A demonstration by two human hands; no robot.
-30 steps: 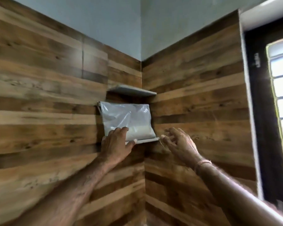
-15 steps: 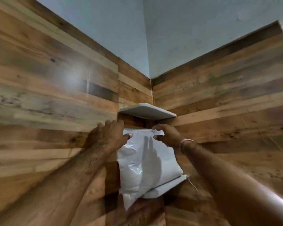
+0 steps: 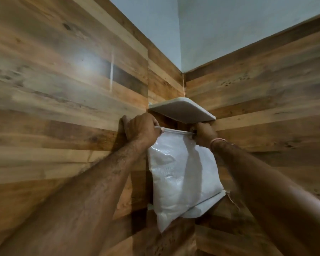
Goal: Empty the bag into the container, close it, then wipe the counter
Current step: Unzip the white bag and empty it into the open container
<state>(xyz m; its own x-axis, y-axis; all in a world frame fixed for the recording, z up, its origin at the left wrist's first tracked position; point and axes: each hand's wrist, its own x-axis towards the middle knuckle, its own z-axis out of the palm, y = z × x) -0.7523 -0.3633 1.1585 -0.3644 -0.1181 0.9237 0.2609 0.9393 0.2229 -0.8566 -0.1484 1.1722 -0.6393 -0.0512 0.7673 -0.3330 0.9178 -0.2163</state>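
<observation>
A clear plastic bag (image 3: 181,174) full of white powder stands upright on the lower corner shelf (image 3: 205,206), its bottom left corner hanging over the shelf's front edge. My left hand (image 3: 139,128) grips the bag's top left corner. My right hand (image 3: 203,133) grips the top right corner, and the sealed top strip is stretched straight between them. No container or cloth is in view.
A second white corner shelf (image 3: 183,111) sits just above my hands. Wood-plank walls (image 3: 63,108) meet in the corner, with pale painted wall (image 3: 201,30) above. A loose thread (image 3: 231,199) hangs at the lower shelf's right end.
Both hands rose from the bag's lower part to its top corners and closed on them. The camera moved closer and tilted up, so the window left the view.
</observation>
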